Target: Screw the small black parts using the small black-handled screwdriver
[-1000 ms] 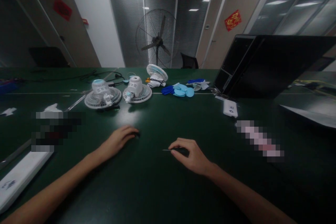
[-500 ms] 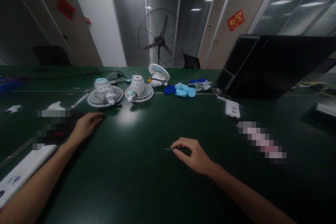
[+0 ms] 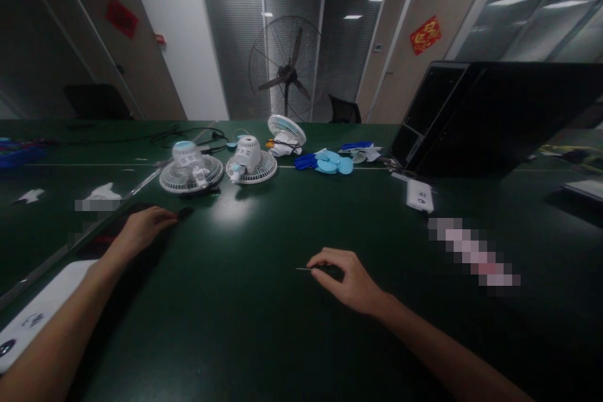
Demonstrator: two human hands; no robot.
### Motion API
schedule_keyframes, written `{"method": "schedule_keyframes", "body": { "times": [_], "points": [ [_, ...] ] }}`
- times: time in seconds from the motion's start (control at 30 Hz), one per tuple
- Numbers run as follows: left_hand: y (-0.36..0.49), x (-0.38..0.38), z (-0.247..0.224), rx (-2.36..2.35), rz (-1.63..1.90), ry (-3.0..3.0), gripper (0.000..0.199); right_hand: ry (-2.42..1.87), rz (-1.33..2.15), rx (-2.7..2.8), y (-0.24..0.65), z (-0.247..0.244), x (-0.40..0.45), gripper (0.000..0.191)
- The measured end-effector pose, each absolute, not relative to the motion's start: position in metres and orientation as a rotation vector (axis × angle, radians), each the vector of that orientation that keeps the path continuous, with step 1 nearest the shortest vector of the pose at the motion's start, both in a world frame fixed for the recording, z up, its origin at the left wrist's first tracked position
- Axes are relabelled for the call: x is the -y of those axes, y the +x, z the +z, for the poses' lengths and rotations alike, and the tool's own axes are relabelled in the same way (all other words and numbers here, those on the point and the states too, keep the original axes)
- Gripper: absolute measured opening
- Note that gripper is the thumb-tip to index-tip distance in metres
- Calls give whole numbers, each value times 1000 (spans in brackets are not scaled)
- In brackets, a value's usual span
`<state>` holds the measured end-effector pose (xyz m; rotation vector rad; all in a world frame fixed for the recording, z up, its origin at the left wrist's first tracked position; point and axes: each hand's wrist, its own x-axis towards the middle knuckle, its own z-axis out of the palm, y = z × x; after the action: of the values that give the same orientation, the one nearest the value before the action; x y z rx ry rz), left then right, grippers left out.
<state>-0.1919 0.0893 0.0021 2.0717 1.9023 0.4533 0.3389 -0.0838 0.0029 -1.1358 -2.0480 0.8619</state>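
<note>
My right hand (image 3: 348,276) rests low over the green table (image 3: 245,326), fingers closed around a small screwdriver (image 3: 302,269). Its thin metal shaft points left from the fingertips, and the dark handle is mostly hidden in the palm. Farther out to the left is my left hand (image 3: 144,230), its bent fingers close together. A small dark object (image 3: 185,213) lies at its fingertips; whether they grip it is unclear. Under the left wrist is a dark flat item with some red (image 3: 101,244). A white casing (image 3: 47,314) lies beside and partly behind the left forearm.
Two white fan heads (image 3: 191,169) (image 3: 252,160) lie grille down at the back, with a third fan (image 3: 286,133) tilted behind them. Blue fan blades (image 3: 330,162) lie right of these. A large black computer case (image 3: 490,119) and a white base (image 3: 419,195) stand right.
My left hand has drawn back slightly to the left and down, away from the small dark object. My right hand keeps its place with the screwdriver. The view has shifted a little.
</note>
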Motion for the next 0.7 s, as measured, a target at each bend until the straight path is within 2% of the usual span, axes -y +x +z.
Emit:
{"method": "schedule_keyframes", "body": {
  "times": [0.07,0.17,0.4,0.7],
  "points": [
    [-189,-90,3,-1921,414,2076,34,-1135,865,2051,339,4,84,17],
    [-185,-88,7,-1950,367,2015,28,-1137,882,2052,338,4,84,18],
    [-165,-78,6,-2075,709,1920,48,-1130,922,2038,337,5,84,19],
    [-144,-86,-14,-2138,775,1983,48,-1147,853,2065,337,6,84,17]
  ]
}}
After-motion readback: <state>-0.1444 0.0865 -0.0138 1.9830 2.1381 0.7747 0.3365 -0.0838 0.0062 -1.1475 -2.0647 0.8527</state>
